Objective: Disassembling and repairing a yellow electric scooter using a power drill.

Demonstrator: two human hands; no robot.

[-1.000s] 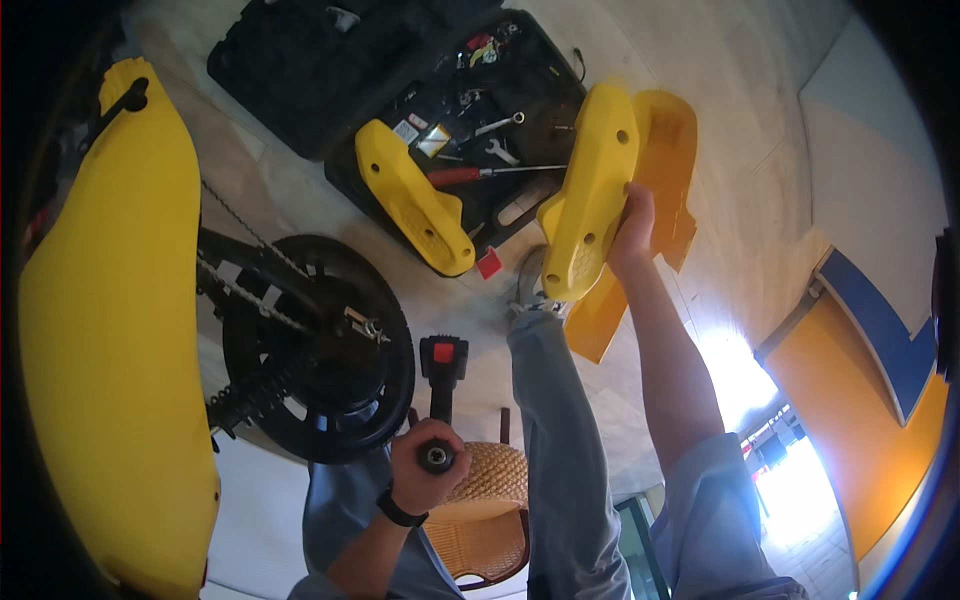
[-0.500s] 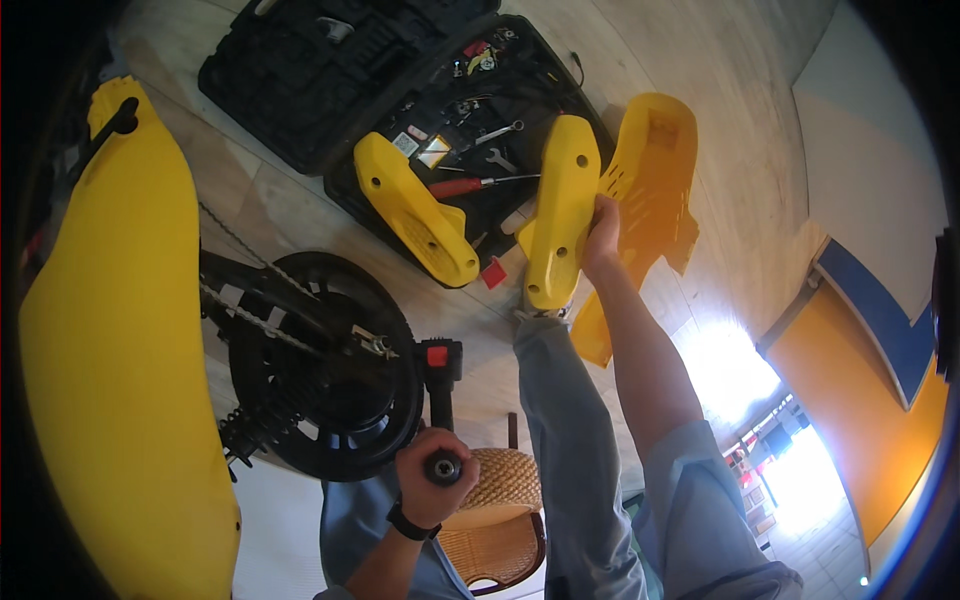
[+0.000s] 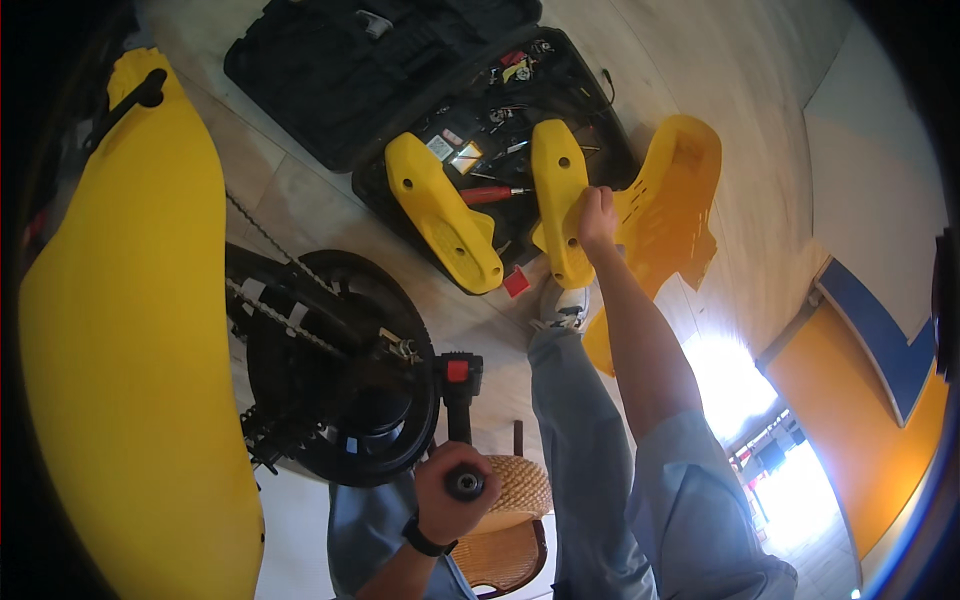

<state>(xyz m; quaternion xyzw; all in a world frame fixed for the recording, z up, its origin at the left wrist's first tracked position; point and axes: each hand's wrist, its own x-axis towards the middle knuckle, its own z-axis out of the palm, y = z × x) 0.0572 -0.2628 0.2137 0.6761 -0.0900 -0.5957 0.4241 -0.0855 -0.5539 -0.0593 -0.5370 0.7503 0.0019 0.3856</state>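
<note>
My left hand (image 3: 448,505) is wrapped round a black cordless driver (image 3: 465,482). Its round nose points up at me, and its base with a red patch sticks out beyond the hand. My right hand (image 3: 598,215) grips the right edge of a long yellow plastic cover (image 3: 560,165) with dark holes along it. That cover hangs over the right part of an open black tool case (image 3: 515,215). A similar yellow cover (image 3: 440,205) rests across the case's left part. Between the two covers lies a red-handled screwdriver (image 3: 487,194).
Left of my hands stands a black wheel (image 3: 345,440) with a chain (image 3: 290,325), beside a large yellow body panel (image 3: 130,330). An orange-yellow plastic fender (image 3: 675,190) lies on the floor right of the case. A woven stool (image 3: 520,485) is below, near my legs.
My right hand has moved the yellow cover left and lower, closer to the other cover. My left hand keeps hold of the driver. The whole view has shifted slightly.
</note>
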